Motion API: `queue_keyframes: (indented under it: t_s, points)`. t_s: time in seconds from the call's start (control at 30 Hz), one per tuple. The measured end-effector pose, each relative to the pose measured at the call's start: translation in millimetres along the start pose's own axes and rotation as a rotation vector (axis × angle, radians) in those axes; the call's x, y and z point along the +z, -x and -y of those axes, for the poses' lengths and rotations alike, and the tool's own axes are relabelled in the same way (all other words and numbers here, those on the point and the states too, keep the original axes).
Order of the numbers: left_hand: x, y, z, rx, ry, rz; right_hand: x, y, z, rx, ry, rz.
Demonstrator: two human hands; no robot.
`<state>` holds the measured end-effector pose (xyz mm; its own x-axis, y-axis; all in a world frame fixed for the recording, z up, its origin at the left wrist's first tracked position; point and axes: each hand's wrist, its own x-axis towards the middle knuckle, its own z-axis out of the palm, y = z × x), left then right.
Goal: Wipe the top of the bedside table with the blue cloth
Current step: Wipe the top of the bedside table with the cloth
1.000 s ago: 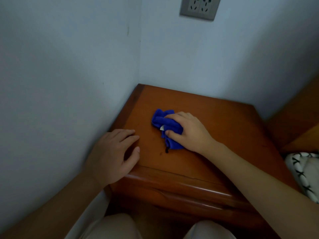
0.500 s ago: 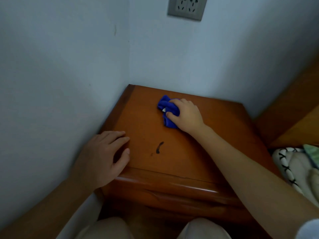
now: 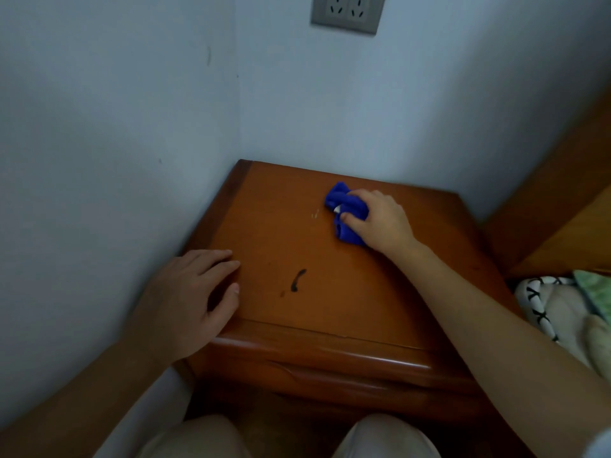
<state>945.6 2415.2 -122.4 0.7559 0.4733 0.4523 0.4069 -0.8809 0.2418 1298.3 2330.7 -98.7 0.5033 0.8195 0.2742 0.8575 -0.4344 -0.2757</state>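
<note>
Blue cloth, bunched up, sits toward the upper right of the bedside table top, right of frame centre. The right hand presses down on it, fingers curled around the wad. Lower left, the left hand lies flat on the table's front corner, fingers spread loosely. A dark streak marks the wood between both hands.
</note>
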Motion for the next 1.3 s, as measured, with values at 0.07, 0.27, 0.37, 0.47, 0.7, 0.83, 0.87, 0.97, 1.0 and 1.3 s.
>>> queue_keyframes:
  t_s: [0.07, 0.27, 0.37, 0.47, 0.7, 0.83, 0.87, 0.97, 1.0, 1.3]
  points:
    - [0, 0, -1, 0.003, 0.002, -0.008, 4, -15, -5, 0.069, 0.031, -0.006]
    - [-3, 0, -1, 0.023, -0.012, 0.002, 8, 0, -1, 0.017, 0.026, -0.001]
    - [-5, -1, -3, 0.018, -0.021, 0.010, 0, 31, 9, -0.064, 0.016, 0.018]
    - [-8, -1, -9, -0.011, -0.027, 0.028, -11, 73, 22, -0.144, -0.018, 0.043]
    - [-4, -20, -46, -0.136, -0.192, 0.109, -33, 132, 29, -0.241, -0.061, 0.142]
    - [19, -28, -100, 0.011, -0.134, 0.152, -42, 131, 23, -0.221, -0.042, 0.171]
    - [26, -28, -111, 0.041, -0.121, 0.171, -43, 128, 18, -0.209, 0.001, 0.156]
    - [39, -28, -128, 0.045, -0.100, 0.187, -46, 117, -4, -0.137, 0.121, 0.077]
    - [42, -26, -127, 0.038, -0.089, 0.178, -43, 114, -12, -0.104, 0.115, 0.055]
    - [47, -23, -123, 0.015, -0.042, 0.170, -14, 44, -46, -0.179, -0.071, -0.045]
